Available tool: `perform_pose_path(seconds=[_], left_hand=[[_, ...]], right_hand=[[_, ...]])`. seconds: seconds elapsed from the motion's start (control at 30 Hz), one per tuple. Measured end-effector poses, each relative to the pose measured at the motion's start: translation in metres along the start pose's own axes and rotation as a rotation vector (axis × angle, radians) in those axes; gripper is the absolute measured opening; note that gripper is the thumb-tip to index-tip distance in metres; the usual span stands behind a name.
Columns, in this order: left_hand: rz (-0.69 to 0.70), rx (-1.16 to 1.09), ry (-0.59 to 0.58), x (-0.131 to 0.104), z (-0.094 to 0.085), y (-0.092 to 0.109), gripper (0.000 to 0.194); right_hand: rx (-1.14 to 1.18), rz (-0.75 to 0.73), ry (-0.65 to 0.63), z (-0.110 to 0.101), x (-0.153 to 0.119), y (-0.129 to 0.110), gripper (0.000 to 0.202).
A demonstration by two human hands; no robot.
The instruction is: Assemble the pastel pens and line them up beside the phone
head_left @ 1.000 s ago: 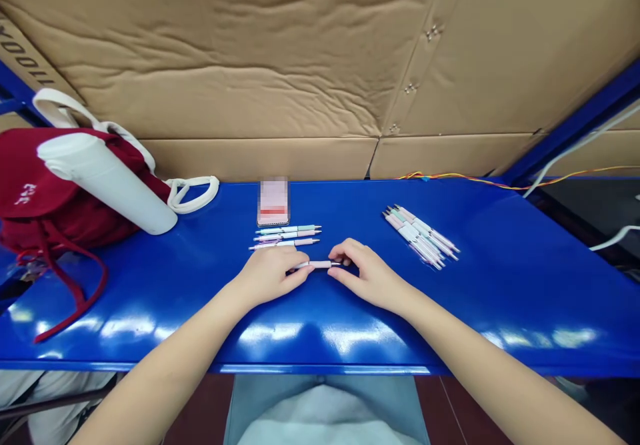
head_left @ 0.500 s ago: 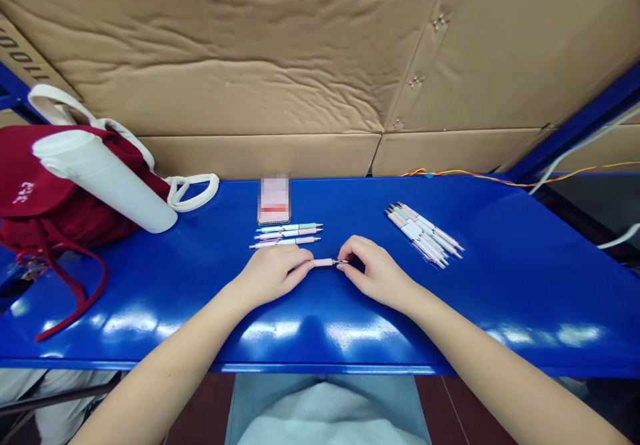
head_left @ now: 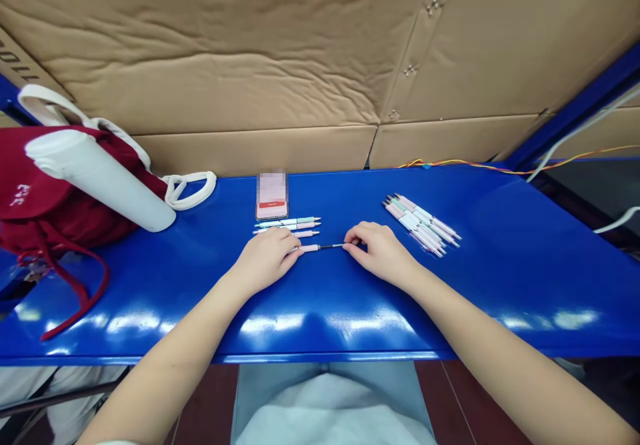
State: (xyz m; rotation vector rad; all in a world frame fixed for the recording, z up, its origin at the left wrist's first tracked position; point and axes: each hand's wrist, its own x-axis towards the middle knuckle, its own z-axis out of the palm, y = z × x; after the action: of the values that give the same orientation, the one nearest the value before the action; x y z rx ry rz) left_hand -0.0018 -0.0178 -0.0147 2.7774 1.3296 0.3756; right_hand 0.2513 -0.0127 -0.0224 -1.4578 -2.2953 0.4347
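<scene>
My left hand (head_left: 264, 258) is closed around a pale pink pen barrel (head_left: 309, 248) that points right, just above the blue tabletop. A thin refill (head_left: 330, 246) sticks out of the barrel's front end. Its far end lies between the thumb and forefinger of my right hand (head_left: 381, 253), which is closed in a pinch. Behind my left hand, a few pastel pens (head_left: 300, 224) lie side by side, partly covered by the fingers. To the right of my right hand lies a loose pile of several similar pens (head_left: 423, 224).
A phone-like pink item (head_left: 273, 209), partly blurred, lies behind the row of pens. On the left, a red bag (head_left: 55, 205) with a white bottle (head_left: 105, 182) leans over the blue table (head_left: 165, 272). Cardboard (head_left: 260, 145) lines the back; coloured wires (head_left: 460, 161) run along the rear right.
My right hand has moved slightly right, away from the barrel, and a longer stretch of refill now shows between the hands. The view has shifted a little.
</scene>
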Motion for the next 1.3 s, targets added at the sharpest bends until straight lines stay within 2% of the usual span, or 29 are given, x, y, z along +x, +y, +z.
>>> perform_pose_path(seconds=[0.2, 0.43, 0.5, 0.67, 0.93, 1.1, 1.2, 1.3], left_hand=[[0.011, -0.067, 0.023, -0.001, -0.001, -0.002, 0.028], [0.08, -0.184, 0.095, -0.001, -0.001, 0.006, 0.026], [0.085, -0.192, 0.12, -0.001, -0.002, 0.007, 0.026], [0.064, -0.159, 0.149, -0.003, -0.006, 0.005, 0.026], [0.019, 0.004, 0.036, 0.0, -0.001, -0.001, 0.025], [-0.001, -0.019, 0.111, 0.003, 0.006, 0.005, 0.03], [0.063, -0.099, 0.151, 0.006, 0.01, 0.014, 0.028], [0.134, -0.156, 0.144, 0.01, 0.013, 0.021, 0.022]], right_hand=[[0.094, -0.046, 0.029, -0.003, 0.0, 0.004, 0.007], [0.236, -0.231, 0.129, 0.0, -0.005, -0.017, 0.006], [0.26, -0.227, 0.165, -0.005, -0.007, -0.018, 0.005], [0.344, -0.091, 0.21, -0.015, -0.008, -0.011, 0.003], [0.367, -0.088, 0.08, -0.002, -0.006, -0.01, 0.008], [0.286, -0.136, 0.041, 0.008, -0.004, -0.015, 0.009], [0.212, -0.179, 0.06, 0.01, -0.004, -0.017, 0.009], [0.197, -0.187, 0.046, 0.012, -0.004, -0.019, 0.009]])
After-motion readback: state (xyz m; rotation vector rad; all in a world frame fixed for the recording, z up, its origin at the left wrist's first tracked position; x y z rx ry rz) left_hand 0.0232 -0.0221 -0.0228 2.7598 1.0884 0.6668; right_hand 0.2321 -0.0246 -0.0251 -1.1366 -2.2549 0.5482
